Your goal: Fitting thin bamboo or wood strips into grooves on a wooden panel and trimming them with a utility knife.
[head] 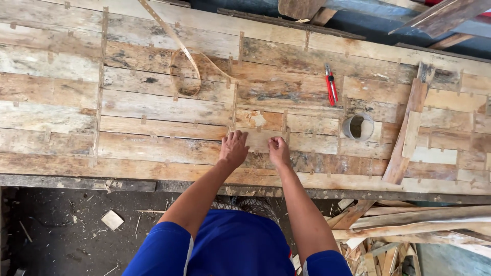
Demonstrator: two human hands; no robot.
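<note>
Nearest, offcuts (pixel 409 225) lie heaped on the floor at right. Left hand (pixel 233 148) rests flat, grip released, on the plank surface (pixel 153 107); right hand (pixel 279 151) pinches something too small to tell. Beyond: short pipe ring (pixel 358 126), red pliers (pixel 331 84), looped strapping band (pixel 184 71).

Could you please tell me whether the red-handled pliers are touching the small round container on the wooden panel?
Apart. The head view shows the red-handled pliers lying above the small round container, with a strip of bare board plainly visible between them on the wooden panel.
</note>
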